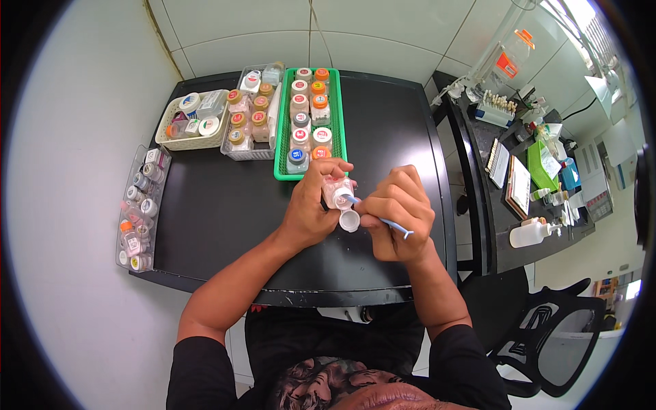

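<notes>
Over the black desk (205, 219), my left hand (314, 201) grips a small clear bottle (334, 185) with pale pink contents, its mouth tilted toward me and its round white flip lid (349, 221) hanging open. My right hand (396, 208) is closed on a thin light blue tool (400, 228) with a forked rear end; its front end reaches to the bottle's mouth, and I cannot tell how far in it goes.
A green basket (278, 143) of small jars, a clear basket (247, 152) and a cream basket (188, 142) stand along the back. A long clear tray (140, 262) of jars lies left. A cluttered side counter (509, 253) and black chair (547, 342) are right.
</notes>
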Motion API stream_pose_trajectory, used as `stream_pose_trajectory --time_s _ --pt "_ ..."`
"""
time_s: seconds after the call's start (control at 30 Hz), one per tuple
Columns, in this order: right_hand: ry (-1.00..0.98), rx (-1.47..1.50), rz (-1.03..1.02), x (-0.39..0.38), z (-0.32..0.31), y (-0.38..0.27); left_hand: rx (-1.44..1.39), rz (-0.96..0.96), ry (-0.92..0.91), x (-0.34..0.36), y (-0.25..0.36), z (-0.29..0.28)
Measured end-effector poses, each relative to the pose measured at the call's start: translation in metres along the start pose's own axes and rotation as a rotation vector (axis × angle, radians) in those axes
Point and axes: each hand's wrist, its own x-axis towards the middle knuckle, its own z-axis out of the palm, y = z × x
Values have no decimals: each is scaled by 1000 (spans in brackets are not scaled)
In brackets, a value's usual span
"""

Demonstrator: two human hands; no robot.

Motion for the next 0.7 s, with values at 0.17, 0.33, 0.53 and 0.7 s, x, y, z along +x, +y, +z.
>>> stream_pose_trajectory --time_s 0.17,0.33,0.53,0.7 --pt "-22 -34 -9 2 4 0 -85 -26 53 -1 2 2" --pt "-38 -11 40 0 0 -3 113 71 -20 3 14 -3" --pt "-21 11 21 3 3 -5 125 71 24 3 19 -5" --pt "60 2 72 1 0 -5 157 222 -22 7 29 -5"
